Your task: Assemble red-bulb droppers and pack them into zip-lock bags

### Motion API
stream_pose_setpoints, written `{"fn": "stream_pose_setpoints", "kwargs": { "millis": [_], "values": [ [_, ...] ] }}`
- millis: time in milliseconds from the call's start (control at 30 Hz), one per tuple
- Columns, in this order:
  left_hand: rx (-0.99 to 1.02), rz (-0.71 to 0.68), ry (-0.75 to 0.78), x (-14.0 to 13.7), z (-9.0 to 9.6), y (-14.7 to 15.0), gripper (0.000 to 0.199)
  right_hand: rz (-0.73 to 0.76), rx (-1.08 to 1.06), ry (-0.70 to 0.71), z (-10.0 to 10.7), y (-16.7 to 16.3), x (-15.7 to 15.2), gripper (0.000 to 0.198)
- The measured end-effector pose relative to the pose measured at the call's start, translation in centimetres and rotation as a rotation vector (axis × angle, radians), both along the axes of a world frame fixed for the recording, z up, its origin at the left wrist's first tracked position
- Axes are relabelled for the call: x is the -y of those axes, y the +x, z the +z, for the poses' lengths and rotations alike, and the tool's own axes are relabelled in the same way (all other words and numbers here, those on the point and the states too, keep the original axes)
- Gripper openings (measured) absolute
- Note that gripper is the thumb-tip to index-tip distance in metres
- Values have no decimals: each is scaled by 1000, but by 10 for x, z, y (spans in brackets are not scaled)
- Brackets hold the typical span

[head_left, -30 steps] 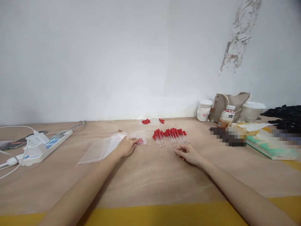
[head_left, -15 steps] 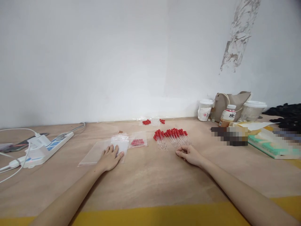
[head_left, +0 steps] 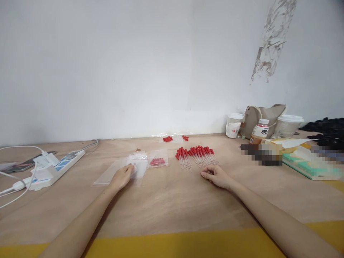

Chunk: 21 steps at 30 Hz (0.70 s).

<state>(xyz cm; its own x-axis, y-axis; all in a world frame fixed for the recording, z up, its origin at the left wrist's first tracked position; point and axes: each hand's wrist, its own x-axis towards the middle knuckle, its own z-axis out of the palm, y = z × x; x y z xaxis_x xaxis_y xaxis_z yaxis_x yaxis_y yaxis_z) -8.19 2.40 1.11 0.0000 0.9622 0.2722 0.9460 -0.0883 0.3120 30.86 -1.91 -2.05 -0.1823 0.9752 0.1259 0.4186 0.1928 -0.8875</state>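
Head view: left hand (head_left: 123,177) at the stacked clear bags (head_left: 141,165), left on the tabletop (head_left: 166,204); fingers curled in, cannot tell whether its grip pinches one. Filled bag (head_left: 158,161) just right of the stack. Right hand (head_left: 215,176): grip pressed together, near side of red-topped sticks (head_left: 200,153), which lie mid-scene, right of the filled bag.

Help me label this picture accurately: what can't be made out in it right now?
All in the head view:
Left hand: whether it grips a plastic bag; its own fingers hide the contact.
Right hand: whether it holds anything; its curled fingers hide the palm.
Red-ended sticks: their exact count; they overlap and look small.
Dark object: what it is; pixelation covers it.
Black pile: its full extent; the right edge cuts it off.
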Motion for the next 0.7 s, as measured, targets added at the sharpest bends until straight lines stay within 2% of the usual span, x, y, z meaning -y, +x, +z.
{"fn": "stream_pose_setpoints", "kwargs": {
  "millis": [167, 267, 333, 367, 433, 500, 567, 600, 633, 700],
  "values": [
    [50, 47, 60, 9, 22, 6, 44, -12, 8, -5, 1, 0, 0, 25],
    [52, -84, 49, 25, 33, 33, 44, -14, 9, -6, 1, -1, 1, 26],
    [-9, -238, 3, 38, 34, 60, 46, -10, 1, -5, 2, -2, 2, 26],
    [-31, -270, -16, 44, 33, 76, 47, -5, -3, -2, 2, -3, 3, 26],
    [-26, -327, -107, 52, 27, 107, 47, 9, 2, 13, 2, -6, 5, 26],
    [46, -348, -285, 56, 20, 133, 43, 18, 24, 34, 2, -7, 6, 25],
    [168, -367, -434, 56, 15, 148, 41, 13, 50, 47, 1, -7, 6, 25],
    [206, -413, -448, 55, 14, 150, 40, 9, 61, 53, 1, -6, 5, 25],
    [216, -484, -410, 53, 15, 148, 39, 4, 71, 58, 0, -5, 5, 26],
    [141, -703, -193, 48, 20, 133, 35, -8, 93, 68, -2, -3, 4, 26]
  ]
}}
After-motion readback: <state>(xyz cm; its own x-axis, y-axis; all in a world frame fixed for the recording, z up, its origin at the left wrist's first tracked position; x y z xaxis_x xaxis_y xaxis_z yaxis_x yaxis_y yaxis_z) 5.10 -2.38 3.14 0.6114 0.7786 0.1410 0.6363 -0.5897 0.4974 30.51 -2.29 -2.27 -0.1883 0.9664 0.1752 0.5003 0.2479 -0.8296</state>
